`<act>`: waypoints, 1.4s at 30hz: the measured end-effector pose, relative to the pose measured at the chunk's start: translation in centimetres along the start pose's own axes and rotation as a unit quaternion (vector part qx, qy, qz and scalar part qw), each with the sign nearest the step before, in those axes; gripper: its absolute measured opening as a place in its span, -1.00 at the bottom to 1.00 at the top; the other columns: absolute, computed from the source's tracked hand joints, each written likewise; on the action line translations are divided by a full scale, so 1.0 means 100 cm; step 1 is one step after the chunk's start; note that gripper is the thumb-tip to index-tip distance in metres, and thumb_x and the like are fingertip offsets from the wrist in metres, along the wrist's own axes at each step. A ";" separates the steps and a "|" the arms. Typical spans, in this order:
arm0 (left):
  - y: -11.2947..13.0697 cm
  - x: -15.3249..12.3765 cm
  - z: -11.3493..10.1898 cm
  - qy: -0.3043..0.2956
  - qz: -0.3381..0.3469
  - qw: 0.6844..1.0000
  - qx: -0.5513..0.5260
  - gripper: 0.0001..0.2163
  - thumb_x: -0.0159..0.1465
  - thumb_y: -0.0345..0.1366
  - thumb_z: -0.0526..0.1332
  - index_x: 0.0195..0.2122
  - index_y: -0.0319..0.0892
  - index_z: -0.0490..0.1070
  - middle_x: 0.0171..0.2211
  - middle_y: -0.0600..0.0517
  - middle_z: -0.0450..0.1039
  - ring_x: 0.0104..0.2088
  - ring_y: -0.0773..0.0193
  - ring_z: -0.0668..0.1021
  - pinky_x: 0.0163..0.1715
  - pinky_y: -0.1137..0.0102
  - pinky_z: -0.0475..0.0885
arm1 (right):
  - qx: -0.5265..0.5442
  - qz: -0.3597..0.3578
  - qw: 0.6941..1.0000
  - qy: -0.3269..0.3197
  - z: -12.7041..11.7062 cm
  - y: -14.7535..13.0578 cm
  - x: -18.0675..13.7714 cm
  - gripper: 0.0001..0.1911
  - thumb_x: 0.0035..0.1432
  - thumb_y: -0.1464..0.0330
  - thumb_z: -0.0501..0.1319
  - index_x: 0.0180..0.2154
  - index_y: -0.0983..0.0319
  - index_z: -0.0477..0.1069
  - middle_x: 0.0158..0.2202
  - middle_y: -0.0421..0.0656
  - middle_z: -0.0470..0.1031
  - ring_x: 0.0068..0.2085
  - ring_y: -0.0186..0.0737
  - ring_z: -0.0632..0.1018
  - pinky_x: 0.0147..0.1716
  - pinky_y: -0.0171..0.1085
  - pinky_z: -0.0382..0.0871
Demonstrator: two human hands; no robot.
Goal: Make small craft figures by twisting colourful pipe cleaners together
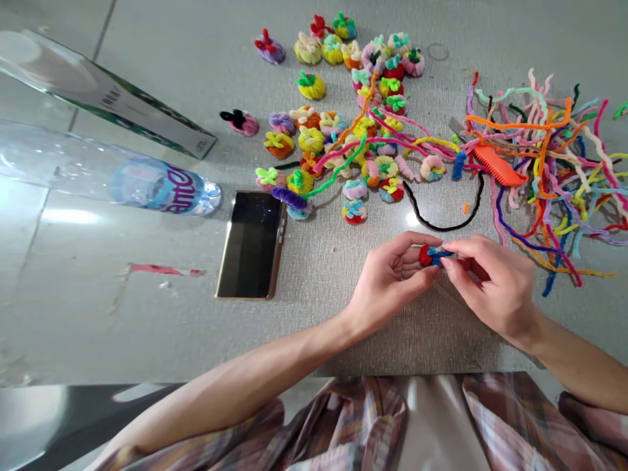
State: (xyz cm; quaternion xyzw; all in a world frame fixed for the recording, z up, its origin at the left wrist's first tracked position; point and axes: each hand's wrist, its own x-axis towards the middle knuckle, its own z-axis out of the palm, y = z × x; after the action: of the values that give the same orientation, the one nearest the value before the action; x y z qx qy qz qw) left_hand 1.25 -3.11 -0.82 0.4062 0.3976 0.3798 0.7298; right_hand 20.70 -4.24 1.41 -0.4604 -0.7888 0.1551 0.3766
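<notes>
Between my two hands is a small red and blue pipe-cleaner ornament (432, 256), held above the table near its front edge. My left hand (392, 268) grips its red side between thumb and fingers. From the right, my right hand (490, 278) pinches the blue part with thumb and index finger. The fingertips cover part of the piece. A black pipe cleaner (441, 229) lies curved on the table just beyond my hands. Many finished-looking pipe-cleaner ornaments (311, 139) in mixed colours sit farther back.
A tangle of loose pipe cleaners (549, 170) spreads at the right, with an orange-handled cutter (498, 165) among them. A phone (250, 245) lies left of my hands. A plastic bottle (161, 186) and a box (122, 98) are at the far left.
</notes>
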 end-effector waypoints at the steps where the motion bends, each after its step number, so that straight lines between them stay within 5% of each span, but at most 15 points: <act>1: 0.000 -0.001 0.000 -0.001 0.005 1.000 0.012 -0.72 0.31 -0.34 0.44 0.03 -0.22 0.58 -0.22 -0.05 0.75 -0.24 0.25 0.75 -0.26 0.49 0.59 | 0.000 0.002 1.000 -0.006 0.000 0.000 0.000 -0.85 0.44 0.52 0.30 -0.03 0.18 0.50 -0.23 -0.16 0.70 -0.29 -0.28 0.67 -0.30 -0.29 0.52; 11: 0.003 -0.001 0.000 -0.011 0.044 0.990 0.136 -0.68 0.21 -0.47 0.34 0.01 -0.21 0.63 -0.34 0.07 0.67 -0.34 0.35 0.64 -0.29 0.50 0.50 | 0.056 0.101 0.993 -0.018 0.000 0.000 0.002 -0.85 0.41 0.46 0.32 -0.28 0.18 0.47 -0.51 -0.35 0.42 -0.54 -0.42 0.40 -0.53 -0.36 0.27; 20: 0.006 0.002 0.000 -0.018 0.014 0.996 0.087 -0.82 0.30 -0.31 0.40 -0.09 -0.22 0.60 -0.36 0.07 0.59 -0.36 0.37 0.57 -0.32 0.50 0.46 | 0.012 0.015 0.999 -0.043 0.003 0.004 0.000 -0.88 0.44 0.51 0.25 -0.18 0.19 0.47 -0.35 -0.23 0.57 -0.36 -0.33 0.55 -0.28 -0.31 0.45; 31: 0.002 0.000 0.002 -0.025 0.005 0.998 0.051 -0.77 0.29 -0.27 0.45 -0.12 -0.17 0.47 -0.37 0.07 0.59 -0.42 0.38 0.53 -0.38 0.49 0.41 | 0.130 0.157 0.977 -0.054 0.002 0.002 0.002 -0.85 0.37 0.44 0.28 -0.31 0.18 0.41 -0.53 -0.36 0.29 -0.54 -0.41 0.32 -0.55 -0.35 0.18; 42: 0.006 0.000 0.000 -0.053 0.026 0.978 0.202 -0.81 0.27 -0.41 0.31 -0.17 -0.12 0.31 -0.52 0.26 0.37 -0.52 0.47 0.30 -0.51 0.56 0.22 | 0.063 0.022 0.997 -0.050 0.000 0.007 0.003 -0.93 0.42 0.45 0.29 -0.14 0.17 0.51 -0.31 -0.21 0.55 -0.34 -0.27 0.49 -0.33 -0.22 0.37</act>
State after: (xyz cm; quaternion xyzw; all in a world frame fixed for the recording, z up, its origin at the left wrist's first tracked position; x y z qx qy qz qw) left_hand 1.06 -2.88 -0.27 0.5749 0.4162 0.2888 0.6425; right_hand 21.06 -3.65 1.11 -0.4449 -0.7851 0.2354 0.3610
